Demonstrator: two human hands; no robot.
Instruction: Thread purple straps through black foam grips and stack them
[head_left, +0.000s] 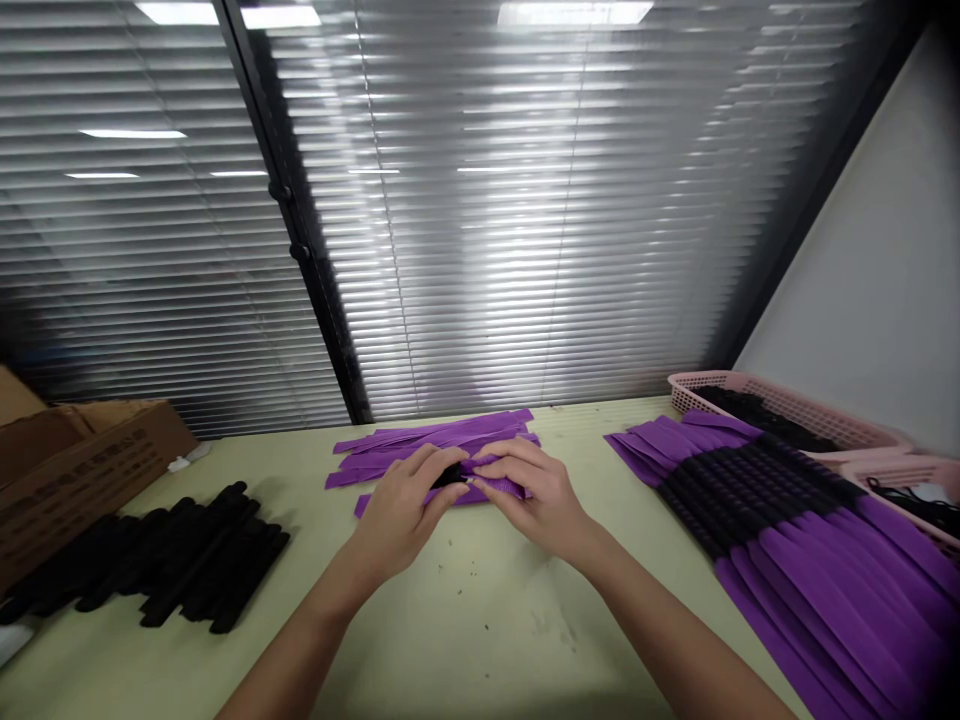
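Near the middle of the table, my left hand (411, 500) pinches a small black piece (448, 476) between thumb and fingers. Close beside it, fingertips nearly touching, my right hand (536, 495) is closed on a bunched purple strip (510, 486). The black piece meets the purple strip between the two hands; the exact joint is too small to make out. Just behind the hands lies a loose pile of flat purple strips (442, 434), partly hidden by my fingers.
Black rolls (202, 555) are heaped at the left beside a cardboard box (97, 450). Purple strips with black middles (795, 520) lie in a row at the right. Pink baskets (817, 400) with black cords stand behind them. Window blinds (480, 250) rise beyond the table (465, 640).
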